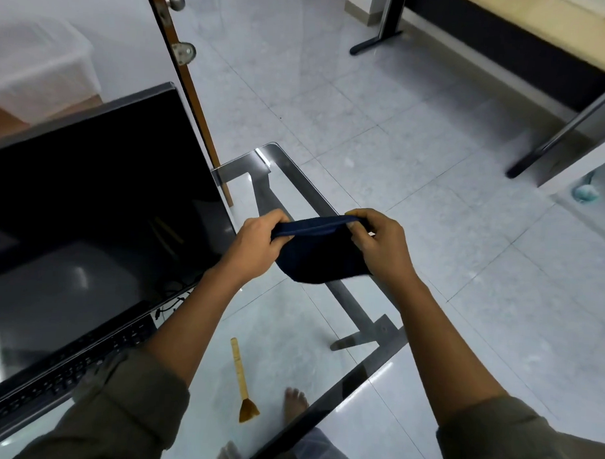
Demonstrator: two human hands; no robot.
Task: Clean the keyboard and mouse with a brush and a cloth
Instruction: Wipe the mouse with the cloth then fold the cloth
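Note:
A dark blue cloth (319, 254) is stretched between both hands above the right part of the glass desk (296, 181). My left hand (258, 239) grips its left end and my right hand (379, 239) pinches its right end; the rest of the cloth hangs down between them. A small wooden brush (242, 381) with tan bristles lies on the glass nearer to me. The black keyboard (70, 365) sits at the lower left, partly hidden by my left sleeve. No mouse is in view.
A large black monitor (89, 201) stands on the left of the desk. Behind it are a wooden door edge (186, 88) and a clear plastic bin (42, 69). Another desk's dark legs (554, 135) stand on the tiled floor at right. Bare feet show through the glass.

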